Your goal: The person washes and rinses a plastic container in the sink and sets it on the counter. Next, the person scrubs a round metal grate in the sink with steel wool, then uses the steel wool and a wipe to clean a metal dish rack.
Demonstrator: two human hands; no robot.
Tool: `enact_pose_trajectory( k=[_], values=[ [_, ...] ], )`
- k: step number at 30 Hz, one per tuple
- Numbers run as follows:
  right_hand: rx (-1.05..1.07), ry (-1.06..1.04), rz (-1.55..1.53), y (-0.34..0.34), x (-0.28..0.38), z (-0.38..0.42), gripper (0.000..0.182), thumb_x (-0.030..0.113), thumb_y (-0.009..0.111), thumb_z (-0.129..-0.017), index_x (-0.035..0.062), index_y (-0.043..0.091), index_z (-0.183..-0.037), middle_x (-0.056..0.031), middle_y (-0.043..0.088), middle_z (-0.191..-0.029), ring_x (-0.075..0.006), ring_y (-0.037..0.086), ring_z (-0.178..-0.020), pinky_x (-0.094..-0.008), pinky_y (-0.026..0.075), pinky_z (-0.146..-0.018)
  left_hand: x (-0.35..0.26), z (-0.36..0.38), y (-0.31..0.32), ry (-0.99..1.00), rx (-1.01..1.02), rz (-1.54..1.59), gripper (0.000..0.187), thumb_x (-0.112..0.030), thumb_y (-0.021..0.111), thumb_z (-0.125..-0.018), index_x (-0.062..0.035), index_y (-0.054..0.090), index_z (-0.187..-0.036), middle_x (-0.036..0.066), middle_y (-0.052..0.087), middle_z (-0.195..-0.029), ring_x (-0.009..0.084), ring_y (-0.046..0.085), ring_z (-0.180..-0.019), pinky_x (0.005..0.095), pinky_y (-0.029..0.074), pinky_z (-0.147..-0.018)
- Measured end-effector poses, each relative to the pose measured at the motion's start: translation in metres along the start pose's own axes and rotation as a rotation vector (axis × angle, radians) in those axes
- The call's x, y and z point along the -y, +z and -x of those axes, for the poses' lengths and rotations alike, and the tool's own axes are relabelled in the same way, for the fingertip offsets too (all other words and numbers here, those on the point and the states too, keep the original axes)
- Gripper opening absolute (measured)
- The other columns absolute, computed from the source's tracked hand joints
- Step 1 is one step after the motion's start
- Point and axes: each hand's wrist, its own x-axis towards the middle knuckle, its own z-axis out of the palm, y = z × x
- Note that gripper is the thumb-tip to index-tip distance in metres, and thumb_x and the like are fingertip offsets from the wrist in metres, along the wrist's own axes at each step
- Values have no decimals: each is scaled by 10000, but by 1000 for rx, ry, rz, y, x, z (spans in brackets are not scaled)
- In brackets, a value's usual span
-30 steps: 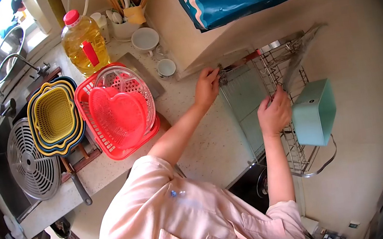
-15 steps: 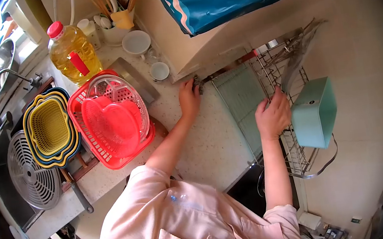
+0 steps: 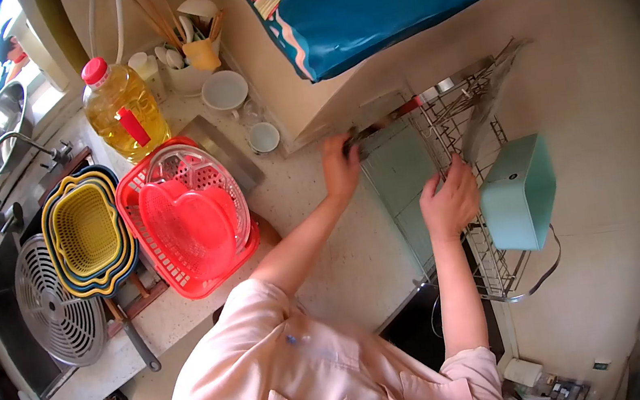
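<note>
My left hand (image 3: 342,171) is closed round the dark end of a long, narrow bar (image 3: 382,121), blurred in part, with a red patch farther along. This bar runs along the back edge of a metal wire rack (image 3: 442,134). Over the rack's left part lies a pale greenish panel (image 3: 403,180). My right hand (image 3: 451,198) is at the rack's middle, its fingers bent over the wires and the thumb on the near side; the fingertips are partly hidden. Just right of it, a pale green open box (image 3: 512,201) hangs on the rack.
Left on the counter (image 3: 328,256) stand a red basket (image 3: 185,288), yellow and blue nested baskets (image 3: 87,229) and an oil bottle (image 3: 124,117). Small white bowls (image 3: 224,91) sit behind. A large blue packet (image 3: 391,10) lies on the ledge above the rack.
My left hand has moved right along the counter's back with the bar's dark end. My right hand has hardly moved at the rack. The whole view has shifted a little.
</note>
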Motion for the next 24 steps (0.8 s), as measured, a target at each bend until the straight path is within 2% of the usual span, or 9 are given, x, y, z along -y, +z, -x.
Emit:
enact_pose_trajectory(
  k=[4, 8, 12, 15, 16, 19, 21, 22, 24],
  values=[
    [60, 37, 26, 1, -1, 0, 431, 138, 573, -685, 58, 502, -1102, -101, 543, -902, -287, 543, -784, -396, 438, -633, -84, -29, 5, 230, -5, 176, 259, 2, 622, -699, -24, 572, -952, 163, 541, -960, 348, 528, -859, 394, 442, -740],
    [58, 19, 113, 9, -8, 8, 426, 157, 551, -717, 62, 498, -1129, -118, 552, -935, -304, 547, -827, -407, 443, -692, -102, -43, -3, 300, 28, 147, 266, 3, 632, -699, -22, 586, -959, 148, 555, -969, 330, 551, -858, 365, 459, -736],
    [183, 55, 43, -3, -5, 9, 449, 156, 566, -763, 45, 473, -1188, -140, 512, -1125, -311, 499, -1025, -407, 416, -813, -124, -14, -54, 249, -41, 155, 294, 0, 623, -701, -10, 573, -990, 161, 534, -990, 340, 523, -917, 374, 440, -783],
    [39, -39, -111, -36, 22, 12, 468, 125, 575, -774, 55, 458, -1222, -145, 428, -1247, -315, 424, -1135, -421, 388, -868, -100, 35, -81, 122, 71, 38, 329, -2, 621, -694, -5, 558, -1017, 168, 516, -1011, 345, 497, -958, 379, 423, -816],
    [75, -101, -204, -41, 28, 26, 478, 104, 573, -792, 78, 446, -1252, -142, 341, -1335, -330, 348, -1210, -446, 354, -925, -88, 51, -87, 91, 102, -23, 335, -4, 622, -692, -6, 556, -1020, 168, 514, -1015, 346, 494, -959, 380, 422, -819],
    [396, -171, -676, -28, 66, 85, 456, 154, 541, -847, 86, 423, -1283, -148, 335, -1344, -320, 343, -1227, -425, 333, -967, -53, 96, -101, -4, 199, -130, 352, -11, 625, -683, -8, 549, -1026, 167, 510, -1021, 350, 488, -958, 385, 420, -826],
    [651, 11, -1088, 7, 84, 132, 441, 229, 511, -890, 85, 410, -1295, -151, 329, -1347, -306, 336, -1241, -396, 321, -994, -32, 108, -110, -16, 256, -133, 363, -15, 628, -673, -8, 545, -1027, 165, 510, -1015, 352, 488, -953, 387, 419, -829],
    [689, 51, -1151, 25, 89, 151, 435, 235, 496, -902, 89, 403, -1301, -147, 336, -1339, -300, 349, -1232, -383, 326, -993, -22, 112, -118, -91, 382, -133, 463, -16, 618, -670, -1, 505, -1118, 178, 494, -1096, 357, 469, -1035, 385, 401, -884],
    [778, 139, -1271, 48, 96, 176, 422, 246, 466, -926, 96, 388, -1313, -140, 349, -1322, -289, 375, -1213, -357, 335, -991, -2, 124, -137, -89, 352, -80, 535, -21, 612, -668, 7, 461, -1181, 188, 465, -1162, 357, 440, -1098, 381, 380, -926]
  ],
)
